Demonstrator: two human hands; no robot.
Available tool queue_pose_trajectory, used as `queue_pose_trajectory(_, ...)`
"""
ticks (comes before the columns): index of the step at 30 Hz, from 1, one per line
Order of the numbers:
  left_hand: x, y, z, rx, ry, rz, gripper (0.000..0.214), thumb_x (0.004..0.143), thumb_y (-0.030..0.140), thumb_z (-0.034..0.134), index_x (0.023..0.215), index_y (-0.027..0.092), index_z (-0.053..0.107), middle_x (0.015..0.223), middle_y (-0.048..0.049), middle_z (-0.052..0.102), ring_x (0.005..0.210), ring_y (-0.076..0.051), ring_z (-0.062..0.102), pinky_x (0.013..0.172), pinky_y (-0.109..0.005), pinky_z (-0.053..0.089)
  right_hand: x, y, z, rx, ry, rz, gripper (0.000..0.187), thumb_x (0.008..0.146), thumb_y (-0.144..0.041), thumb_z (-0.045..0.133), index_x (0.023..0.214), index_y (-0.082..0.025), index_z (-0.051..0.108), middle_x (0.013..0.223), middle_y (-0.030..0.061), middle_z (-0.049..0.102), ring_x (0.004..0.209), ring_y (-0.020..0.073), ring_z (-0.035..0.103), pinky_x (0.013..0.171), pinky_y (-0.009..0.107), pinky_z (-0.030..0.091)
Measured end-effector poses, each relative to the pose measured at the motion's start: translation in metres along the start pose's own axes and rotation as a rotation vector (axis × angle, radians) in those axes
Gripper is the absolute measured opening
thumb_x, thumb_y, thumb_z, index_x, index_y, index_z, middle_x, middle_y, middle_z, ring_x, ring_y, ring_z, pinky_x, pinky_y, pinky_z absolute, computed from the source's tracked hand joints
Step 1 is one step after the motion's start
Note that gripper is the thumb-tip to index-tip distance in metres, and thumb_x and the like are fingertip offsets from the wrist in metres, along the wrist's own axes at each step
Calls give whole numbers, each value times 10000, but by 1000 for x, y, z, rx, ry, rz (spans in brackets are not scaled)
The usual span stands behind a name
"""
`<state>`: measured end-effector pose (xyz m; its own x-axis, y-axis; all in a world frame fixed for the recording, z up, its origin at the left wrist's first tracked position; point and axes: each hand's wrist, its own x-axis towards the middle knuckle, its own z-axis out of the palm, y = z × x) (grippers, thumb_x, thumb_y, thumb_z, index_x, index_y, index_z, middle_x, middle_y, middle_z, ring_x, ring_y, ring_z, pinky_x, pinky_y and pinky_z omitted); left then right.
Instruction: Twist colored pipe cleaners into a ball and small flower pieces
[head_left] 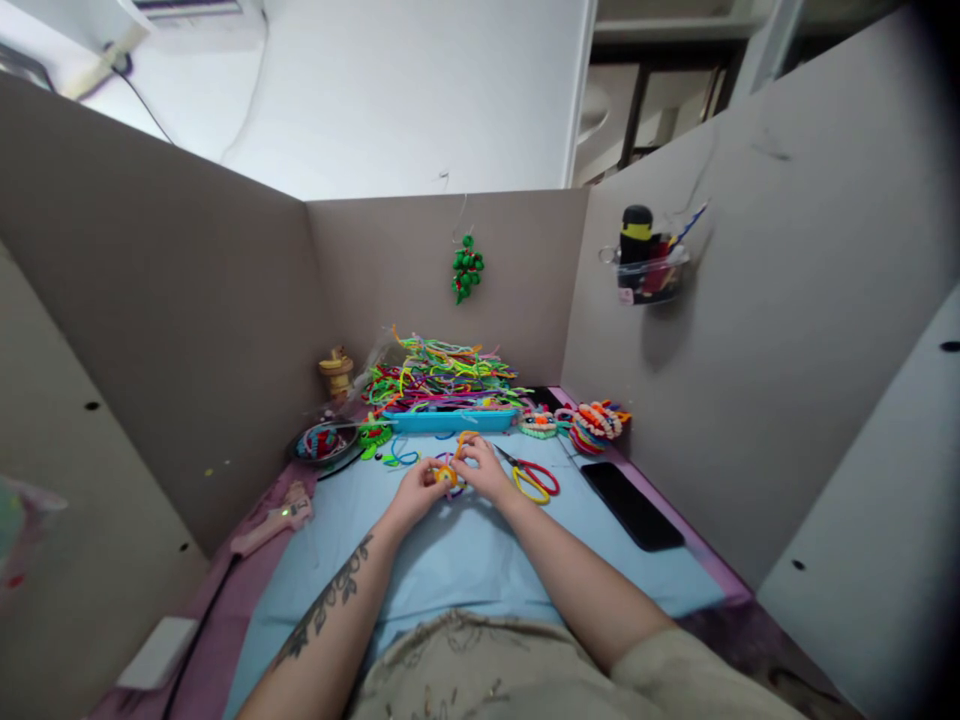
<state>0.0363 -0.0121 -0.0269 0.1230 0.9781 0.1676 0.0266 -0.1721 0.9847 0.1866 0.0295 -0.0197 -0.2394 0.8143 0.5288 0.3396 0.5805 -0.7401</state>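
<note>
In the head view, my left hand pinches a small round orange-yellow woven craft piece with purple strands at its edge. My right hand touches the same piece from the other side, its fingers closed around an orange cord that loops up above them. The fingertips partly hide both piece and cord. Just right of my right hand lie scissors with one red and one yellow handle. Blue cord scraps rest on the light blue cloth to the left.
A blue tray heaped with colourful cords stands at the back. Finished woven pieces and a black phone lie right. A pink glue gun and a dark bowl sit left. Grey partitions enclose the table.
</note>
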Motion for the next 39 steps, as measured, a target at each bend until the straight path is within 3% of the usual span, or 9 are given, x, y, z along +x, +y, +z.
queue_pose_trajectory(8, -2, 1, 1, 57, -3, 63, 451, 651, 352, 653, 1005, 157, 454, 604, 16, 579, 515, -108, 538, 492, -196, 361, 2, 14, 5, 50, -110, 16, 121, 701, -262, 593, 616, -176, 593, 1086, 59, 482, 1113, 206, 382, 953, 339, 275)
queue_pose_trajectory(10, -2, 4, 0, 126, 79, 113, 454, 666, 349, 635, 1040, 162, 457, 652, 6, 587, 509, -98, 518, 486, -195, 355, 4, 18, 7, 71, -95, 28, 141, 727, -252, 554, 613, -170, 574, 1049, 61, 494, 1073, 195, 414, 945, 337, 287)
queue_pose_trajectory(13, -3, 8, -1, 255, 299, 247, 419, 684, 324, 611, 1050, 182, 466, 816, -24, 599, 507, -74, 475, 493, -198, 357, 6, 23, 7, 116, -11, 51, 152, 745, -264, 519, 631, -167, 548, 1009, 64, 491, 998, 178, 463, 918, 322, 320)
queue_pose_trajectory(16, -5, 11, -2, 335, 427, 327, 356, 702, 316, 589, 1018, 191, 481, 776, -5, 583, 475, -67, 423, 482, -198, 338, 8, 26, 6, 169, 57, 63, 181, 761, -314, 499, 649, -176, 534, 979, 52, 488, 964, 163, 480, 884, 300, 353)
queue_pose_trajectory(23, -6, 9, 7, 282, 285, 262, 417, 661, 328, 634, 1026, 191, 485, 760, -17, 639, 470, -81, 463, 483, -211, 353, 4, 21, 13, 258, 77, 68, 218, 750, -365, 512, 642, -177, 536, 893, 30, 491, 885, 150, 504, 845, 300, 385)
queue_pose_trajectory(29, -5, 13, 6, 163, 285, 231, 419, 666, 359, 632, 1014, 178, 484, 599, 26, 584, 432, -83, 459, 422, -198, 297, 0, 15, 18, 307, 32, 95, 214, 732, -376, 556, 654, -178, 585, 873, 42, 548, 894, 176, 517, 852, 355, 382)
queue_pose_trajectory(32, -2, 11, 3, 82, 293, 205, 452, 650, 352, 649, 1022, 181, 458, 614, 19, 598, 495, -108, 528, 459, -199, 344, 0, 15, 19, 357, 44, 153, 197, 717, -374, 574, 729, -180, 612, 899, 48, 580, 903, 181, 526, 851, 351, 383)
queue_pose_trajectory(35, 0, 9, -1, 21, 317, 191, 458, 640, 341, 659, 1017, 185, 450, 625, 11, 609, 574, -137, 582, 523, -216, 394, 2, 15, 18, 436, 43, 209, 233, 697, -385, 583, 780, -169, 604, 807, 36, 599, 791, 163, 547, 765, 311, 416)
queue_pose_trajectory(39, 2, 9, -6, 9, 381, 156, 452, 608, 346, 682, 975, 187, 471, 596, 20, 597, 557, -139, 577, 517, -216, 390, 4, 15, 11, 439, 116, 298, 256, 679, -422, 568, 665, -167, 546, 587, -22, 531, 580, 120, 487, 569, 241, 391)
